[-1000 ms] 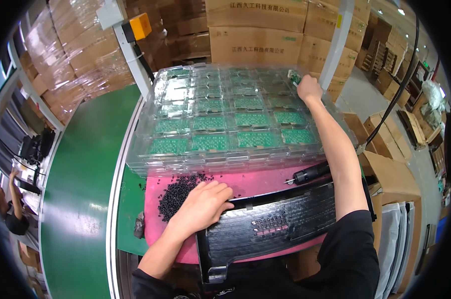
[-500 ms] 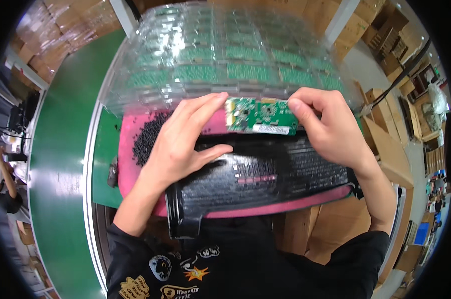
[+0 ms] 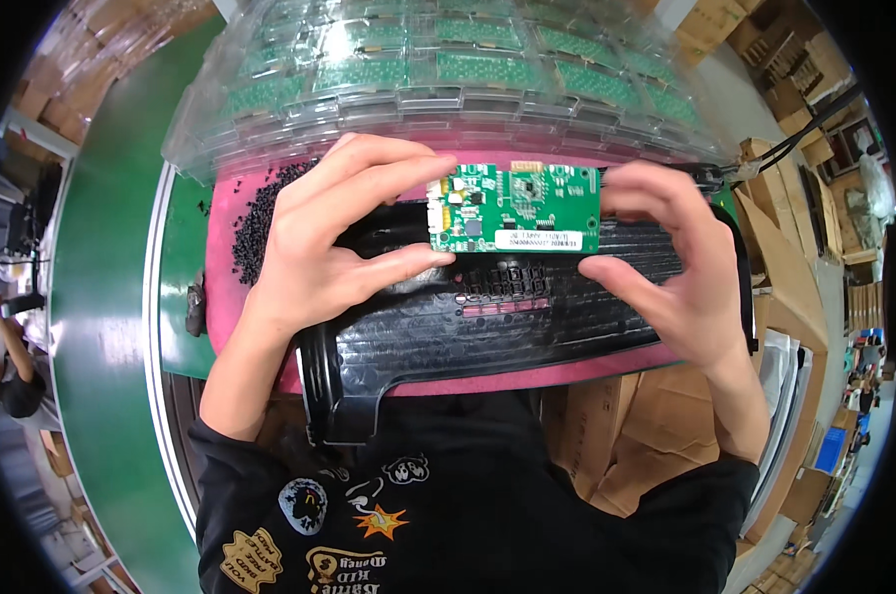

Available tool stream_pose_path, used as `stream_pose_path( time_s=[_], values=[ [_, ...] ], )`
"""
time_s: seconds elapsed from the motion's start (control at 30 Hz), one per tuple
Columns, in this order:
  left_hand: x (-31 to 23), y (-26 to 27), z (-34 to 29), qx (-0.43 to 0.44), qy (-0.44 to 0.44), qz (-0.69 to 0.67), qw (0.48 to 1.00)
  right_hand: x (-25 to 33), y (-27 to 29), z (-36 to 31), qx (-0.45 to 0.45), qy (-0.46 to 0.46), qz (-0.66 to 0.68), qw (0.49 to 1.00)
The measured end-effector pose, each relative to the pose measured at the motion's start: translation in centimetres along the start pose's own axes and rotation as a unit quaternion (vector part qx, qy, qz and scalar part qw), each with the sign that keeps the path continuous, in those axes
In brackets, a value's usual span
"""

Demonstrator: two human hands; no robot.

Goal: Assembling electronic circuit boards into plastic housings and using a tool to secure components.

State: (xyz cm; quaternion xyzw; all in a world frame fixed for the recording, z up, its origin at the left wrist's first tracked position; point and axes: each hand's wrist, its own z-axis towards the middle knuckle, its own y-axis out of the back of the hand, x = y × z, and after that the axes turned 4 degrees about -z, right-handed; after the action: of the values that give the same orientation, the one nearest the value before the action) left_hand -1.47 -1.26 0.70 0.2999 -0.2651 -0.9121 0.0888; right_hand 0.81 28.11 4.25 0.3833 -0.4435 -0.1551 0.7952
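A green circuit board (image 3: 542, 203) with a white label along its lower edge is held up in front of me, component side showing. My left hand (image 3: 314, 238) pinches its left end between thumb and fingers, beside the pale connectors. My right hand (image 3: 695, 262) is open at the board's other end, fingers spread and slightly blurred, with the thumb near the lower right corner. Beneath both hands lies a long, glossy black plastic housing (image 3: 418, 342) with a slotted grille near its middle. It rests on a pink mat (image 3: 228, 223), partly hidden by my hands and the board.
Stacked clear plastic trays (image 3: 393, 104) full of green boards stand behind the mat. Small black parts (image 3: 260, 223) are heaped at the mat's left. A green table surface (image 3: 106, 297) runs along the left; cardboard boxes (image 3: 656, 426) sit at the lower right. Another person (image 3: 17, 381) is at far left.
The board now faces me more squarely. My left hand has closed on its left end, while my right hand has let go of the right end and spread its fingers.
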Motion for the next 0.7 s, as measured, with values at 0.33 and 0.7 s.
stream_pose_path(
  time_s=[0.33, 0.7],
  values=[
    [-0.7, -0.7, -0.6, 0.098, 0.134, -0.114, 0.980, -2.2, -1.4, -1.6, 0.003, 0.007, 0.046, 0.999],
    [-1.2, -1.7, -0.9, 0.284, 0.226, -0.029, 0.931, -4.7, -3.9, -2.2, 0.073, 0.009, 0.052, 0.996]
  ],
)
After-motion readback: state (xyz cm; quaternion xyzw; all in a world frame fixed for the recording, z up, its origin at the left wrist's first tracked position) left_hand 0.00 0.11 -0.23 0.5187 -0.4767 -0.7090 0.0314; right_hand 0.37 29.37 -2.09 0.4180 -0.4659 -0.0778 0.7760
